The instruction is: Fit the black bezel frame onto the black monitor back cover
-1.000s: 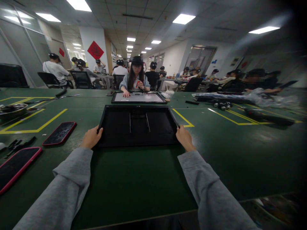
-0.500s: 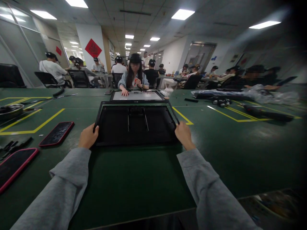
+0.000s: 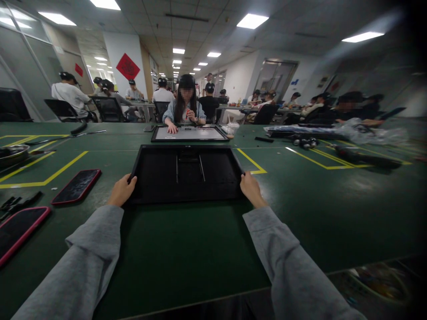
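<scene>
A black rectangular monitor back panel (image 3: 187, 173) lies flat on the green table (image 3: 187, 253) in front of me. My left hand (image 3: 122, 190) grips its near left corner, fingers curled round the edge. My right hand (image 3: 251, 190) grips the near right corner the same way. Both arms wear grey sleeves.
Two red-cased phones (image 3: 76, 186) (image 3: 18, 229) and small black tools (image 3: 18, 202) lie at the left. A person across the table touches a light-coloured panel (image 3: 188, 133); a cup (image 3: 232, 129) stands beside it. Yellow floor-tape lines (image 3: 50, 175) mark the table. Dark bundles (image 3: 333, 133) lie at the right.
The panel's far edge had been tilted up half a second ago and is now down flat. Both hands keep their hold on the near corners.
</scene>
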The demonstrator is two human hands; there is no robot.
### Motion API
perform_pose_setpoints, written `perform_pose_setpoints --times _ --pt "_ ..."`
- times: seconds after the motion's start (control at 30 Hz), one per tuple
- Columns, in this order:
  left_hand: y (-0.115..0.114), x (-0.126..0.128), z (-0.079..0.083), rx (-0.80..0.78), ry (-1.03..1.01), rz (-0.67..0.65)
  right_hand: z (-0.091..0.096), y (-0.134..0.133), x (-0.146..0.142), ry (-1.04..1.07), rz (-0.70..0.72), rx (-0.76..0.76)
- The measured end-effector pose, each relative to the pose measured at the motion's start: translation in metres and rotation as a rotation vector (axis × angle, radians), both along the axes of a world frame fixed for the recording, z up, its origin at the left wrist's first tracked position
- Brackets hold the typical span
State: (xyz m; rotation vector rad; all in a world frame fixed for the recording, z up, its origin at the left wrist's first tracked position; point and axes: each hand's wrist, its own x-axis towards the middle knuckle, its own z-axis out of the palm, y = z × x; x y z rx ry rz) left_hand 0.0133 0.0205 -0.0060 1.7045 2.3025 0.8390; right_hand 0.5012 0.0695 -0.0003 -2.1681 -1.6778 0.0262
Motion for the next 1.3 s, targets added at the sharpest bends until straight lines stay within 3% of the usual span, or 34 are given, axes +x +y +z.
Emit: perform_pose_setpoints --times 0.43,1.07,1.3 --pt "0.001 -0.005 -0.001 0.03 0.011 0.03 -0.005 0.009 0.002 0.038 0.096 0.016" --pt "-0.004 -0.006 0.003 0.017 0.081 0.091 -0.002 0.004 -0.002 0.06 0.106 0.048" --pt "0.0 -0.013 -0.003 -0.021 0.115 0.069 -0.005 0.007 -0.001 0.057 0.132 0.052"
